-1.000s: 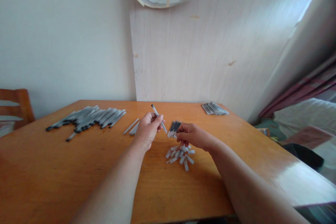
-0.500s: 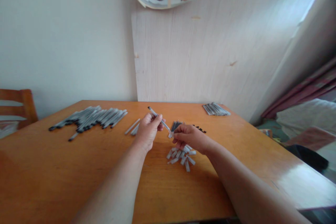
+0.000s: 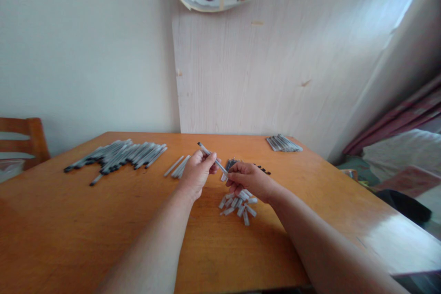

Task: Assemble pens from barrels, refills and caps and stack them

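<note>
My left hand (image 3: 200, 170) is closed around the barrel of a pen (image 3: 206, 148), a clear one with a black end plug. The pen slants from upper left down to the right, above the table. At its lower end my right hand (image 3: 245, 178) pinches a clear pen cap (image 3: 225, 175), partly hidden by the fingers; the cap and pen meet there. Just below the right hand lies a loose pile of clear caps (image 3: 241, 204). Behind it are dark refills (image 3: 231, 163) and small black plugs (image 3: 263, 169). A few clear pen barrels (image 3: 177, 169) rest left of my left hand.
The wooden table (image 3: 144, 229) carries a large heap of pens with black ends (image 3: 117, 154) at the left. A bundle of pens or refills (image 3: 283, 143) lies at the far right. A chair (image 3: 34, 140) stands left; a wall rises behind the table.
The pen has slid down and right toward my right hand, with my left hand shifting slightly the same way. The cap, visible between the right fingers before, now sits at the pen's end.
</note>
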A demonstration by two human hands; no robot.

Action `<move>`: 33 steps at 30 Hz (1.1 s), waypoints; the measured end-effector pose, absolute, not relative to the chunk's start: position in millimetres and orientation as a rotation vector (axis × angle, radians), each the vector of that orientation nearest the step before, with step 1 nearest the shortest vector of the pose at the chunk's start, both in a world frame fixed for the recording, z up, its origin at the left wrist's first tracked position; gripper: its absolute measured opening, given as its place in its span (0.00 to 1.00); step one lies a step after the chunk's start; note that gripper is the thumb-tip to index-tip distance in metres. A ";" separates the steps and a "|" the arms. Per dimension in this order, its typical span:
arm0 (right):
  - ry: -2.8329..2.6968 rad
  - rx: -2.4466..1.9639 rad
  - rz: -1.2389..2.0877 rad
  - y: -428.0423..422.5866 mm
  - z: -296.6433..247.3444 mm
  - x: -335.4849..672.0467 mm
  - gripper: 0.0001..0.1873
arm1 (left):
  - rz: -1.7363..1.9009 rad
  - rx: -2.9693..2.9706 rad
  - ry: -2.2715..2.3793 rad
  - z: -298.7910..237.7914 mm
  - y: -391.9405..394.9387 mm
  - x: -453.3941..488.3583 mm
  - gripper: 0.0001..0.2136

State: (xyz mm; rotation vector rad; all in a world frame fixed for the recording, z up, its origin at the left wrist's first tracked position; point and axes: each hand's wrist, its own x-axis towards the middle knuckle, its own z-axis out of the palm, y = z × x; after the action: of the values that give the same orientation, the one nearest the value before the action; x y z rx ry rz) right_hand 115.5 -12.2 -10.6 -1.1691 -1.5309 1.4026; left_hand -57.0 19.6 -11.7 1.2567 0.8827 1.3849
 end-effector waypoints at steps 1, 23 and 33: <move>-1.527 -1.166 1.395 -12.7 -9.6 115.1 0.04 | 1.381 1.264 0.892 -11.6 19.4 -57.2 0.14; -1.635 -1.228 1.027 -11.8 -17.8 107.6 0.05 | 1.444 1.136 0.912 -15.2 19.9 -50.7 0.16; -1.642 -1.229 0.957 -8.8 -22.1 107.8 0.07 | 1.477 1.077 0.885 -14.4 16.8 -46.5 0.17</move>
State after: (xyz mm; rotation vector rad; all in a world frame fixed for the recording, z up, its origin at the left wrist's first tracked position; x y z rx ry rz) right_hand 107.8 -8.8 -22.1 -1.2294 -1.6422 0.9568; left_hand -46.5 16.8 -14.4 1.0774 0.8854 1.4766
